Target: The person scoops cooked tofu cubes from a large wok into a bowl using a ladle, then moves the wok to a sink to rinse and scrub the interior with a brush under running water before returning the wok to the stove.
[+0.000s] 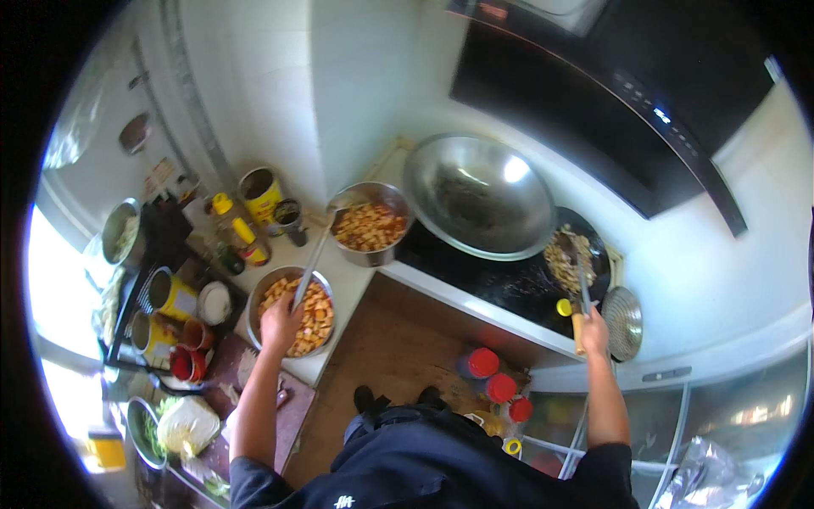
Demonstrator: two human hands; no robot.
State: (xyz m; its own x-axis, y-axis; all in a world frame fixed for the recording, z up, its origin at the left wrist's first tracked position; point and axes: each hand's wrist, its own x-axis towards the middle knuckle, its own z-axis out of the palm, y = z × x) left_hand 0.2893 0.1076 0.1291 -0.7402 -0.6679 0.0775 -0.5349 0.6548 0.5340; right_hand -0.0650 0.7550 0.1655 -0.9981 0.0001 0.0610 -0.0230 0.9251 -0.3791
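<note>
My left hand (280,321) grips the long metal handle of a ladle (313,264) above a steel bowl (250,318) of cubed, orange-tinted food (316,316). The ladle's far end reaches a steel pot (370,257) of similar cubes in reddish sauce (369,228). My right hand (595,332) is closed around the metal handle of a cooking utensil (582,280). Its head is among pale chopped food (563,262) in a dark wok (598,238). A wooden handle (578,332) lies right beside this hand; whether the fingers touch it, I cannot tell.
A large steel basin (477,197) covers part of the black stove (439,245). Above hangs a range hood (572,95). A perforated skimmer (622,324) is right of the wok. Bottles (238,229), tins (261,194) and cabbage (187,425) crowd the left. Red-lidded containers (501,387) stand on the floor.
</note>
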